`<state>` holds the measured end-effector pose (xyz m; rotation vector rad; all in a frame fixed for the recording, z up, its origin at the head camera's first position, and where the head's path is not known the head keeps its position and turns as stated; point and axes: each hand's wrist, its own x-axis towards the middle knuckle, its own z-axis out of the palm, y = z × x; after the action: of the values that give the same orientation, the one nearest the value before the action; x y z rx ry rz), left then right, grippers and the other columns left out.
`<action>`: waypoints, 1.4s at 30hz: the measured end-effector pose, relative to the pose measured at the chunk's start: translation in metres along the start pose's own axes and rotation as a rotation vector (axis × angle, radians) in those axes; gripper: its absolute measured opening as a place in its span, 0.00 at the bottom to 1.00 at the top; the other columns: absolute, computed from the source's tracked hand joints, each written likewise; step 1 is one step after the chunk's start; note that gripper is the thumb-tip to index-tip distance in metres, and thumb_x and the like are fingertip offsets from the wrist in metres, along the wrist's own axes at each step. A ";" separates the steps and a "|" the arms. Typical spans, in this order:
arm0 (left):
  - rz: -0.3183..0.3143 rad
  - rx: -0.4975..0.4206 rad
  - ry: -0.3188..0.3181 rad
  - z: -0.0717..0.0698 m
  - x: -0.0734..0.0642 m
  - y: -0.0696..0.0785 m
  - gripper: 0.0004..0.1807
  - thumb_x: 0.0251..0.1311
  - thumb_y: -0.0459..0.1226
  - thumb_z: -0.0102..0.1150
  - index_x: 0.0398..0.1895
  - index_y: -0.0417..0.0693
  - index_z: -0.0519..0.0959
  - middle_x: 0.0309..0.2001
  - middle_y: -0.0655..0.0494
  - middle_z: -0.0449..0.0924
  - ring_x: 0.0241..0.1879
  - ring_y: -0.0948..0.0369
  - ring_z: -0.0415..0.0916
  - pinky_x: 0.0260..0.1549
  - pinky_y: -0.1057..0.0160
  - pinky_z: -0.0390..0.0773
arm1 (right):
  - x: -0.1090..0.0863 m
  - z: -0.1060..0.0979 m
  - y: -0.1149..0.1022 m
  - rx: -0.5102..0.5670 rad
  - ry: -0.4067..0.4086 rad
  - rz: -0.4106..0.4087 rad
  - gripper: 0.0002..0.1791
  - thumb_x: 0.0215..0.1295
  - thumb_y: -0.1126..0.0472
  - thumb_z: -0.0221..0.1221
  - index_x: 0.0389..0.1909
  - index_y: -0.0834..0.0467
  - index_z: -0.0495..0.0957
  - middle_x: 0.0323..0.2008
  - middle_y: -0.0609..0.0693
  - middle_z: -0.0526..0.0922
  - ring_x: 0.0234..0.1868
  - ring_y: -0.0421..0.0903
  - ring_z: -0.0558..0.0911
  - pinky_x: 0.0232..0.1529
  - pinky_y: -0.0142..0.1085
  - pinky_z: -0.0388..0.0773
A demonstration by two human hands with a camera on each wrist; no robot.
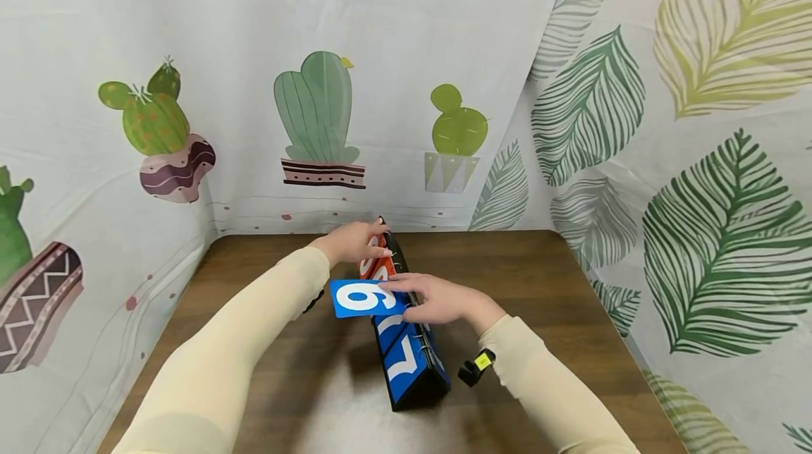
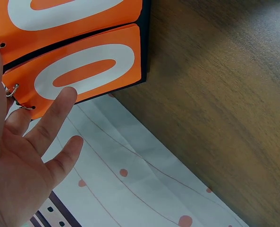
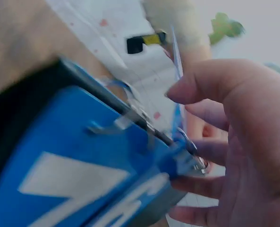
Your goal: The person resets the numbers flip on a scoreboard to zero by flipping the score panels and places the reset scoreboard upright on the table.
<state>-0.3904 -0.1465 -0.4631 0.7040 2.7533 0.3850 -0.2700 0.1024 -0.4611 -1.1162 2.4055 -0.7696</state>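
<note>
One blue "6" number card [image 1: 361,298] stands mid-flip, pinched by the right hand [image 1: 438,299] at frame centre. Flat-fingered, the left hand [image 1: 352,242] steadies the orange cards [image 2: 78,71] of the black tabletop flip scoreboard [image 1: 409,348]; the blue card has yet to settle.

Right wrist view blurred; scoreboard [image 3: 83,165] rings indistinct, right hand [image 3: 239,142] cut off.

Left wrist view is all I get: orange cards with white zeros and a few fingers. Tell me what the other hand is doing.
Observer: The right hand holds a blue card printed with a white 6, lifted flat over the flip scoreboard.
Operator: Give me the blue side's showing digits.
Observer: Below the lifted card, a white 7 shows on the near blue panel.
Operator: Say where the left hand sits on the board.
Observer: The left hand rests on the far orange end, fingers on the top edge by the rings.
</note>
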 end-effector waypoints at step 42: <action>0.046 -0.026 0.004 -0.002 -0.002 -0.002 0.42 0.68 0.65 0.55 0.80 0.62 0.61 0.84 0.48 0.48 0.72 0.48 0.70 0.69 0.44 0.71 | 0.016 -0.003 -0.012 -0.445 0.020 0.032 0.17 0.62 0.43 0.69 0.49 0.44 0.89 0.69 0.49 0.75 0.66 0.53 0.74 0.64 0.53 0.75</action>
<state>-0.3899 -0.1493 -0.4615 0.7618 2.7350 0.4315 -0.2740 0.0845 -0.4528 -1.2244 2.6799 -0.2348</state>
